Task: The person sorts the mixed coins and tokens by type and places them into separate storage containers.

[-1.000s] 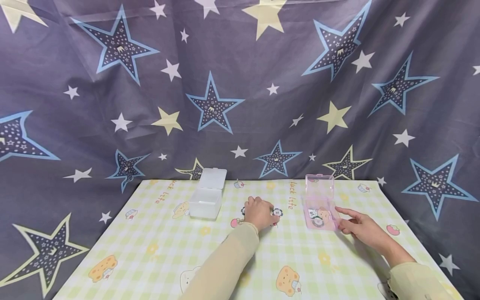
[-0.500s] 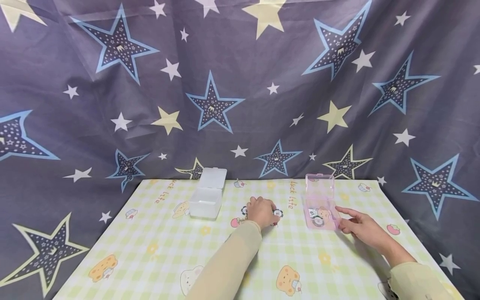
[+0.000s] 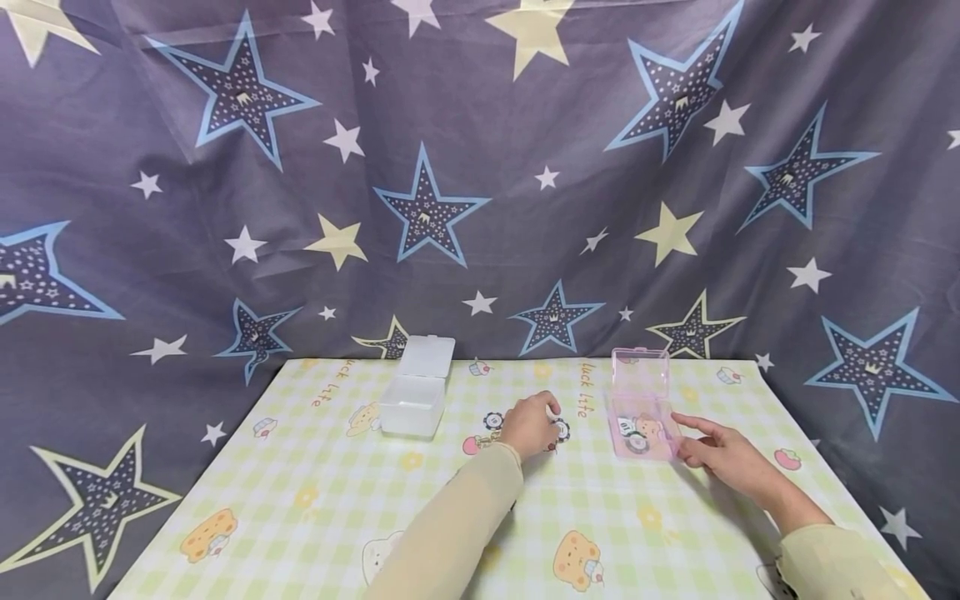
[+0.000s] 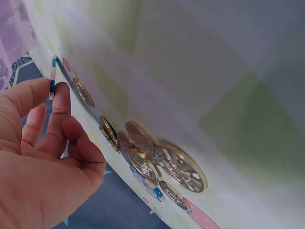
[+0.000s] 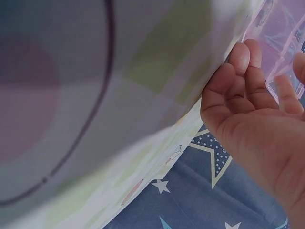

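My left hand point(image 3: 531, 425) is over the middle of the table. Its thumb and finger pinch a poker chip point(image 4: 52, 78) by the edge, held on end in the left wrist view. Below that hand several gold-coloured coins point(image 4: 178, 167) lie close together, some overlapping, with another chip point(image 3: 492, 422) at their left side. A see-through pink box point(image 3: 645, 450) stands at the right with its lid up. Inside it are a round chip point(image 3: 637, 443) and a white piece marked 10. My right hand point(image 3: 723, 454) rests its fingers against the box's right side.
An open white box point(image 3: 411, 408) with its lid tipped back stands left of the coins. A green checked cloth point(image 3: 427, 492) printed with cartoon figures covers the table. Behind it hangs a dark curtain point(image 3: 495, 242) with stars.
My left hand has turned and shifted slightly right, away from the left-side chip, which shows more fully. A chip is now between its fingertips. My right hand and both boxes have stayed put.
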`<state>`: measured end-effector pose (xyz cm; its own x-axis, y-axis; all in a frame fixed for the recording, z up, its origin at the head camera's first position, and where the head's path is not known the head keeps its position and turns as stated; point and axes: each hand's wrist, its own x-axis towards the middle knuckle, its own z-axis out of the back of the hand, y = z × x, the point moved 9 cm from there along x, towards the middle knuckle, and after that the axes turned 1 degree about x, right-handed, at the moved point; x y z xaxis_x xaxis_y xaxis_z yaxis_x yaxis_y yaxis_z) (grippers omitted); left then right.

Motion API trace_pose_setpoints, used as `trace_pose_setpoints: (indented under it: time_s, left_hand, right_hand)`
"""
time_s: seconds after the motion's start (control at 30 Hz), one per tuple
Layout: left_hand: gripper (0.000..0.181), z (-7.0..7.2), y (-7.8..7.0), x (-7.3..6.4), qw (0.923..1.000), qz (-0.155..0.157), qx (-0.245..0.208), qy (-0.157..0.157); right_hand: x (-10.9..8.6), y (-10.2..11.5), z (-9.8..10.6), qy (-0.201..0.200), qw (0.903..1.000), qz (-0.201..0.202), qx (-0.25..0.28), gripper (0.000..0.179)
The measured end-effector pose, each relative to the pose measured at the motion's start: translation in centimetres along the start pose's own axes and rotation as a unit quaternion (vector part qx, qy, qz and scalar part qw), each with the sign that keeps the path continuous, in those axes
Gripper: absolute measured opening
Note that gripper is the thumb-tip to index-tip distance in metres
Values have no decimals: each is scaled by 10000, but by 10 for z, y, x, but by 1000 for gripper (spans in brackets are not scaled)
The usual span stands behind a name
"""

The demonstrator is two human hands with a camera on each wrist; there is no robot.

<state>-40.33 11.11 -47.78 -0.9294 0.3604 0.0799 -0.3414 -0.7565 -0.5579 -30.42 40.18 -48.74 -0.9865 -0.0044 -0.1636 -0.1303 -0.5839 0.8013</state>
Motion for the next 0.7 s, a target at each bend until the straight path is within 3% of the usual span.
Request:
trace_pose_setpoints:
  time_s: [0.23,0.47,0.7]
  left_hand:
    - [7,1,-1,-4,9967,181,-728,296]
    - [9,1,-5,-1,9944,110,-1042,158]
    - [12,1,-20,-2,9851,133,-1705,161]
  right_hand:
    - [2,-1,0,-2,10000,21,12,65]
    - [2,-1,2,2,9999,-59,-92,66]
    - [2,-1,1,1,9999,-72,-87,66]
